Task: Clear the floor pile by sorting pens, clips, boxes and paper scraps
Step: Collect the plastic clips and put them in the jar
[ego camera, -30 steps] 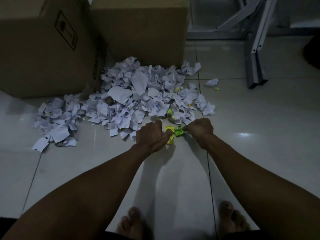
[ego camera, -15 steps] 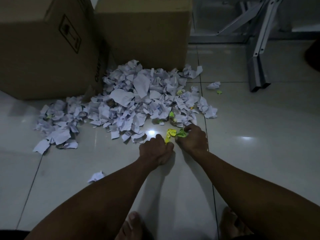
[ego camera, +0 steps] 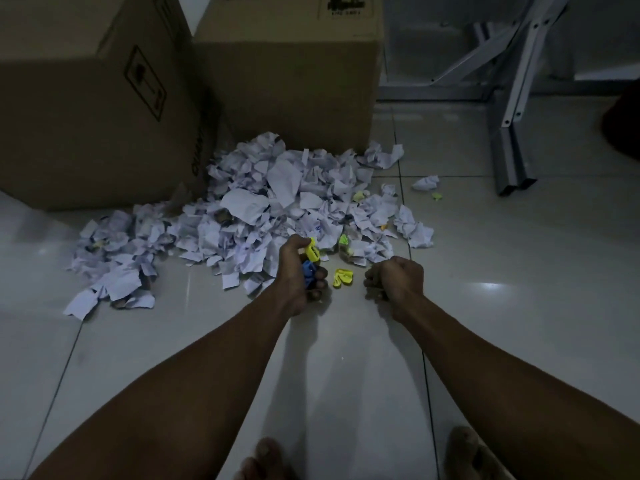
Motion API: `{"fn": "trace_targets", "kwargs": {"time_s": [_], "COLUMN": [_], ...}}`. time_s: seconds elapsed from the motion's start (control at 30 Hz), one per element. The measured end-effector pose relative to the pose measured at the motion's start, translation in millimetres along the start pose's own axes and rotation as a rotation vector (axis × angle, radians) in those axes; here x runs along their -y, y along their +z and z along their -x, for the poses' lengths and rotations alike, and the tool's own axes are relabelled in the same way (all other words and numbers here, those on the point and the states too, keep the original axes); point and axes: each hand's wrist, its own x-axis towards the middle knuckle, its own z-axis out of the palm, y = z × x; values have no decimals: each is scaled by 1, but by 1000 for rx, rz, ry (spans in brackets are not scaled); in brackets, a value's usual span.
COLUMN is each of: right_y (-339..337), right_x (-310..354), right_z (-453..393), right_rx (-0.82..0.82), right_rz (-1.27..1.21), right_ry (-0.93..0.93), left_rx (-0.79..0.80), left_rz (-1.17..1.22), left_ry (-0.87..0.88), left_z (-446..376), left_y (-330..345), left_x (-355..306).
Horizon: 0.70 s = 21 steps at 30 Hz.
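Head view: left hand [ego camera: 299,271] now lifted, gripping clips [ego camera: 310,261].

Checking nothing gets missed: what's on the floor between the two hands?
A yellow clip lies on the bare tile between the left hand and right hand, touching neither, in the head view.

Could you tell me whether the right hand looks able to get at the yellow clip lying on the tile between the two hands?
Probably yes. The yellow clip lies alone on bare floor, just left of the right hand, with nothing between them. That hand is closed in a fist, though, so it would need to open first.
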Motion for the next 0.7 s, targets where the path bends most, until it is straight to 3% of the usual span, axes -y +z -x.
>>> {"fn": "trace_targets", "kwargs": {"time_s": [0.27,0.33,0.43,0.5,0.7], "right_y": [10,12,18,22,31], "right_x": [3,-2,-14,-20,-26], "right_z": [11,11,1,-1,2], "right_rx": [259,234,145,144,109], "right_rz": [38,95,461,626,714], "right_ry": [-88,-163,-383,-376,-435], "left_rx": [91,79,67,55,102], "left_rz": [215,209,176,172,162], "left_ry": [33,36,31,11,8], "left_z": [-4,-4,-6,-7,-10], "left_y": [-20,-20,-19,-18,-14], "left_x": [-12,-14,-13,-11,-26]}}
